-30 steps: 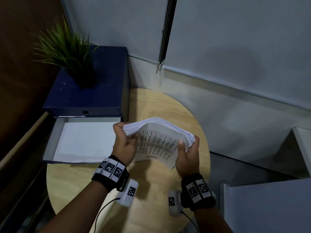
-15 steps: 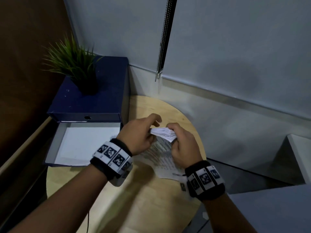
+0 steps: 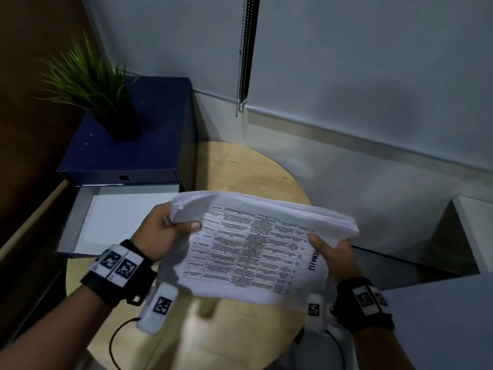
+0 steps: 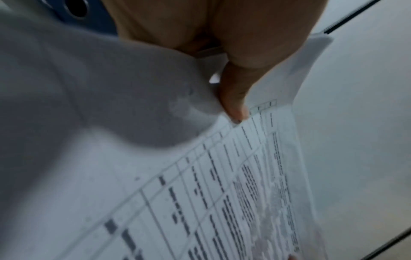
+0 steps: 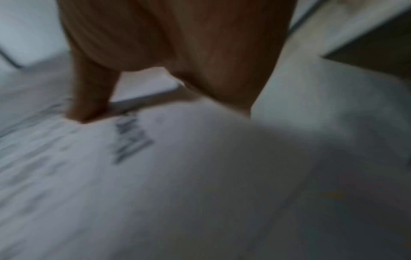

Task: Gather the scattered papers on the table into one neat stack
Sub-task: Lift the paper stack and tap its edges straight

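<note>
A thick stack of printed papers (image 3: 253,244) is held up above the round wooden table (image 3: 240,169), its top sheet showing a table of text. My left hand (image 3: 165,231) grips the stack's left edge, thumb on the top sheet. My right hand (image 3: 330,252) grips the right edge the same way. In the left wrist view the thumb (image 4: 235,98) presses on the printed papers (image 4: 222,193). The right wrist view is blurred; the thumb (image 5: 89,98) lies on the papers (image 5: 155,176). The fingers under the stack are hidden.
A dark blue box file (image 3: 128,145) stands at the table's back left with a potted green plant (image 3: 93,84) on it. In front of it lies an open white box (image 3: 80,217). A blind cord (image 3: 244,57) hangs by the wall. White furniture (image 3: 440,321) is at the right.
Half a second ago both hands were close together on the stack's top edge, stack end-on. Now they have spread to the left and right edges and the printed top sheet faces up.
</note>
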Motion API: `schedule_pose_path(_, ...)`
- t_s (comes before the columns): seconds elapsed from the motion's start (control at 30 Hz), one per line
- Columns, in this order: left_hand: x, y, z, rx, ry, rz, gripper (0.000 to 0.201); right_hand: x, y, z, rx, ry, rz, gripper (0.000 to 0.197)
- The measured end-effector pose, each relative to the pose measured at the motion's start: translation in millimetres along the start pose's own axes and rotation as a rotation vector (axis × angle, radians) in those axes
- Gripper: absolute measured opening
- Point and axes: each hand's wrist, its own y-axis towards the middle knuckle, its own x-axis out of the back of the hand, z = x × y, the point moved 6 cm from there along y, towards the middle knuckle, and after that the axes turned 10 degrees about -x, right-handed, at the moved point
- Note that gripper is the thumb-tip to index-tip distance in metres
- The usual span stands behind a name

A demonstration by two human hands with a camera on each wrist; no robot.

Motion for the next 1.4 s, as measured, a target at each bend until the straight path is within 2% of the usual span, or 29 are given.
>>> schedule_pose_path(0.03, 2.4, -2.0, 3.3, 0.026, -0.030, -0.002, 0.047, -1.5, -0.9, -0.8, -0.021, 0.071, 0.067, 0.046)
schedule_pose_path(0.07, 3.8, -3.3, 5.0, 0.041, -0.051, -0.004, 0.046, -2.7, -1.3, -1.1, -0.035, 0.118, 0.131, 0.040)
schedule_pose_path(0.13, 5.4, -5.4, 9.1, 0.046, -0.084, -0.025, 0.036, -2.2, -1.2, -3.0, -0.014, 0.156, 0.211, 0.046)
schedule_pose_path(0.17, 3.1, -7.4, 8.4, 0.036, -0.096, -0.035, 0.035, -0.4, -2.5, -2.2, 0.032, 0.131, 0.191, 0.045)
schedule_pose_path(0.23, -4.3, -12.8, 9.2, -0.002, -0.068, -0.054, 0.039, 9.8, 1.4, -8.4, 0.142, -0.017, 0.046, 0.037)
schedule_pose_path(0.27, -7.8, -16.4, 11.1, -0.039, -0.010, -0.063, 0.039, 13.0, 2.4, -14.5, 0.149, -0.079, -0.011, 0.038)
schedule_pose_path(0.33, -17.4, -26.5, 24.1, -0.085, 0.160, -0.069, 0.038, 15.5, 0.0, -29.6, 0.084, -0.149, -0.074, 0.055)
schedule_pose_path(0.4, -26.4, -38.1, 58.6, -0.005, 0.229, -0.079, 0.026, 9.1, -5.0, -36.5, 0.142, -0.227, -0.090, 0.040)
schedule_pose_path(0.43, -30.6, -43.6, 80.9, 0.063, 0.241, -0.075, 0.027, 6.5, -4.9, -44.0, 0.114, -0.276, -0.099, 0.035)
schedule_pose_path(0.5, -39.9, -53.7, 118.0, 0.215, 0.296, -0.034, 0.033, 2.1, 1.3, -66.5, 0.021, -0.405, -0.112, 0.050)
schedule_pose_path(0.57, -38.6, -59.5, 134.2, 0.292, 0.312, -0.089, 0.037, -2.0, 7.2, -84.9, -0.052, -0.508, -0.081, 0.076)
schedule_pose_path(0.6, -34.4, -60.5, 135.5, 0.271, 0.287, -0.145, 0.039, -1.0, 11.3, -91.5, -0.079, -0.511, -0.090, 0.082)
schedule_pose_path(0.63, -31.4, -60.6, 134.8, 0.247, 0.255, -0.184, 0.040, 1.9, 11.6, -89.4, -0.079, -0.480, -0.134, 0.073)
schedule_pose_path(0.7, -28.7, -60.7, 133.2, 0.226, 0.218, -0.199, 0.043, 7.8, 9.3, -77.6, 0.026, -0.414, -0.214, 0.040)
schedule_pose_path(0.77, -29.0, -60.2, 132.8, 0.213, 0.194, -0.205, 0.047, 8.0, 9.0, -68.5, 0.116, -0.373, -0.224, 0.034)
schedule_pose_path(0.83, -32.6, -60.0, 130.1, 0.207, 0.154, -0.231, 0.048, 8.3, 10.1, -70.8, 0.109, -0.314, -0.220, 0.029)
schedule_pose_path(0.9, -31.1, -58.8, 125.8, 0.187, 0.124, -0.284, 0.042, 6.8, 6.8, -67.7, 0.106, -0.272, -0.235, 0.024)
schedule_pose_path(1.0, -25.8, -55.0, 123.2, 0.147, 0.140, -0.277, 0.029, 5.4, 5.7, -65.7, 0.112, -0.217, -0.243, 0.035)
schedule_pose_path(1.03, -25.1, -55.6, 124.8, 0.152, 0.140, -0.262, 0.029, 4.8, 5.3, -67.4, 0.112, -0.255, -0.242, 0.039)
schedule_pose_path(1.13, -20.1, -60.3, 129.9, 0.156, 0.163, -0.245, 0.035, 2.6, 6.5, -76.1, 0.101, -0.325, -0.246, 0.031)
schedule_pose_path(1.23, -16.9, -62.4, 138.0, 0.158, 0.169, -0.218, 0.039, 3.0, 5.5, -77.0, 0.086, -0.286, -0.287, 0.042)
schedule_pose_path(1.4, -14.4, -63.7, 145.3, 0.167, 0.070, -0.194, 0.044, -1.5, 0.5, -65.7, 0.199, -0.253, -0.258, 0.044)
